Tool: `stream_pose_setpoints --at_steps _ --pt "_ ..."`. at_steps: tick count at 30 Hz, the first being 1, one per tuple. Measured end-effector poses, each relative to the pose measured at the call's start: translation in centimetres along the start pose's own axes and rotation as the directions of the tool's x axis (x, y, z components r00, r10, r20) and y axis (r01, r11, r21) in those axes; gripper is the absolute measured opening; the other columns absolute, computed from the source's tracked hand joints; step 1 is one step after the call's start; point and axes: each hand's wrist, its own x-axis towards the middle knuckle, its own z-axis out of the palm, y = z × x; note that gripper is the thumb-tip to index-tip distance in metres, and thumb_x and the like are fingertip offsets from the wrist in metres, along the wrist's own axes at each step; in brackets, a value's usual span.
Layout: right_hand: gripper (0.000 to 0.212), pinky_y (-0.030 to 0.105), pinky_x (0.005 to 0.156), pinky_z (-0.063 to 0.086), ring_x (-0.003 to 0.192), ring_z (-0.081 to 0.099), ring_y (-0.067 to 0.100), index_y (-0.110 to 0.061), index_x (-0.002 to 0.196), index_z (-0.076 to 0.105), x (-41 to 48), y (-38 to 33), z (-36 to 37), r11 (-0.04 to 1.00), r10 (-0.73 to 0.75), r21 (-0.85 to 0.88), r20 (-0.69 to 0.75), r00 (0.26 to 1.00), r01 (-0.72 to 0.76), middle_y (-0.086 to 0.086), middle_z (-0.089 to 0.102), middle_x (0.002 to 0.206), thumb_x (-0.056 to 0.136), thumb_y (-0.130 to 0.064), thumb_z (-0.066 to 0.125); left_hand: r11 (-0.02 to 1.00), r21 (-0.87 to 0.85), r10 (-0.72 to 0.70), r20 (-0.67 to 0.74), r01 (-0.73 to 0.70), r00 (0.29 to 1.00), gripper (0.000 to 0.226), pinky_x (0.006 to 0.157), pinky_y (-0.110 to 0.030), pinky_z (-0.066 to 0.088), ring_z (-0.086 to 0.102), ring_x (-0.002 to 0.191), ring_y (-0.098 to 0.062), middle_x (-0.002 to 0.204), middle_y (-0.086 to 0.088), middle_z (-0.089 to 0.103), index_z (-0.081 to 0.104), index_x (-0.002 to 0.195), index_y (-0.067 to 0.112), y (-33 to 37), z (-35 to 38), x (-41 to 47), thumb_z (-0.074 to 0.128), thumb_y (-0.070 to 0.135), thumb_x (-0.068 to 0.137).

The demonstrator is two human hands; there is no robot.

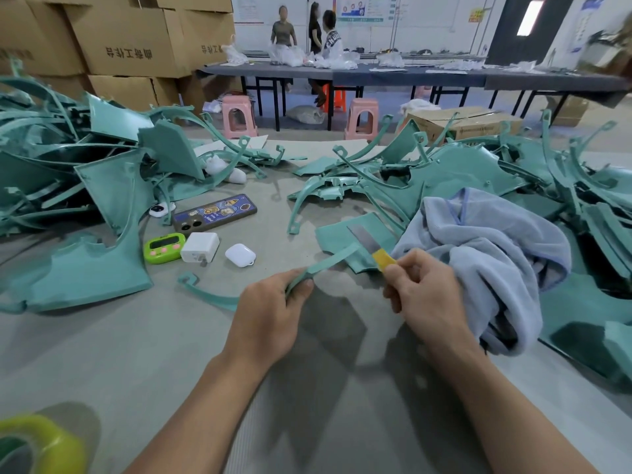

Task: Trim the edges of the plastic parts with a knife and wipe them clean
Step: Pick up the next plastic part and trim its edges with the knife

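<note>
Grey tabletop (171,336) in a workshop, seen from above the worker's two bare forearms. At centre, a narrow curved teal plastic strip (328,261) is gripped in the left hand (270,316), thumb on top and fingers curled beneath. One end projects up and to the right of that hand, and the other end, with a small hooked tab, lies on the tabletop to its left.

The right hand (427,292) pinches the yellow handle of a knife (371,246) between thumb and curled fingers. The flat steel blade points away from the worker, just beyond the raised end of the strip; whether blade and strip touch cannot be told. Beneath the blade lies a flat teal panel (331,237).

Immediately right of the right hand is a crumpled pale blue cloth (485,254), heaped partly over more teal parts. Beyond and left of the left hand sit a white earbud case (240,255), a white charger (200,247), a green timer (164,248) and a phone (215,212) in a decorated case.

Piles of teal plastic parts flank the work area: a left pile (85,172) far left of the left hand and a right pile (478,165) beyond the right hand. A yellow-green tape roll (44,446) sits at the near left corner.

Background: stacked cardboard boxes (130,39), pink stools (239,116), and three people (307,29) at a long dark table (410,77).
</note>
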Motion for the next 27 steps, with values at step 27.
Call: stream_pose_setpoints --at_steps 27 --pt "0.009 0.038 0.083 0.051 0.082 0.064 0.025 -0.005 0.099 0.066 0.6 -0.8 -0.5 0.622 0.468 0.466 0.423 0.776 -0.630 0.016 0.072 0.100 0.092 -0.009 0.063 0.916 -0.154 0.383 0.071 -0.369 0.921 0.033 0.115 -0.044 0.036 0.056 0.129 -0.010 0.124 0.010 0.071 0.083 0.097 0.026 0.3 -1.2 0.1 0.069 0.006 0.075"
